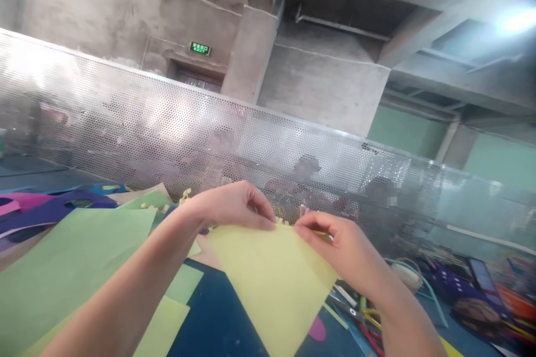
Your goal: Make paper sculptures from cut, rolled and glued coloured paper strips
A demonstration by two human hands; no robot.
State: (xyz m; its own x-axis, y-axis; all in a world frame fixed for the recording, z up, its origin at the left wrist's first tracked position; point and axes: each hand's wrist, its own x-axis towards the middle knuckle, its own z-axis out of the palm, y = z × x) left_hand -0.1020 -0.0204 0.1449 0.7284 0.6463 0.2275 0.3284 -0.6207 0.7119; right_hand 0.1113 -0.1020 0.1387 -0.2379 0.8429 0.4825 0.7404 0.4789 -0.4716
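Pale yellow sheet (272, 284) held by its top edge over the blue counter (209, 321)

We have the yellow sheet right in front of us, in the middle of the view, above the dark blue counter. It is a soft lemon colour, matte and mostly smooth, with a light shadow towards its right side. Its sides slope inwards from the wide top edge, so what we see of it narrows downwards like a triangle, and the tip runs out at the bottom of the view. Whether it is folded or a single layer, we cannot tell.

The grip of our left hand (238, 209) is clamped on the top edge near its middle; the grip of our right hand (329, 234) pinches the same edge just beside it, thumb against finger.

Light green sheets (84, 268) lie to our left, with purple cut-out pieces (67, 215) beyond them. Scissors (352, 310) lie near our right forearm, and a pink piece (317, 329) shows beside the yellow sheet's lower right side
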